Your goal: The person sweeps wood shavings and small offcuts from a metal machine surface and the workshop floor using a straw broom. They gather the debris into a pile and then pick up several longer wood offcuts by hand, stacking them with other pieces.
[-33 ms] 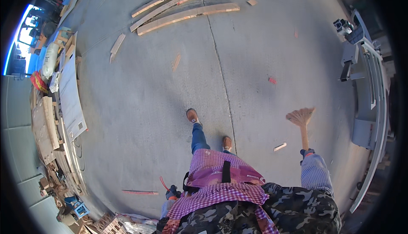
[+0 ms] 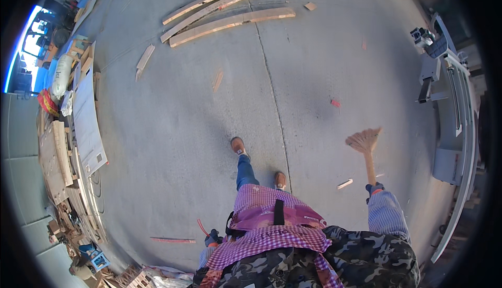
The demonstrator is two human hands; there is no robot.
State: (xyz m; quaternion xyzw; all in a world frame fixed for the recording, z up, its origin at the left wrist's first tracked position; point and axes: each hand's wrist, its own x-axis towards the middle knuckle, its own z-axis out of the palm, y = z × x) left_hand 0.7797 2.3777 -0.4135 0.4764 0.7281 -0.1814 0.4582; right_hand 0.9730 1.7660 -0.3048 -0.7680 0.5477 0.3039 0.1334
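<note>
My right hand (image 2: 375,190), in a dark glove, is closed round the handle of a straw broom (image 2: 364,140). The broom's bristles fan out on the far side of the hand, over the concrete floor. My left hand (image 2: 212,238), also gloved, is low beside the checked apron (image 2: 261,199), its fingers closed on a thin curved red strip (image 2: 202,227). What that strip belongs to does not show. A straight red strip (image 2: 172,240) lies on the floor just left of that hand. Near the broom lies a short pale wood offcut (image 2: 344,184).
Several long planks (image 2: 230,25) lie across the far floor, with smaller scraps and a red scrap (image 2: 335,103) nearer. Boards and a white panel (image 2: 88,115) line the left side. A grey machine with a long rail (image 2: 454,100) stands along the right.
The broom and my right hand have shifted slightly to the left. My left hand has stayed nearly where it was.
</note>
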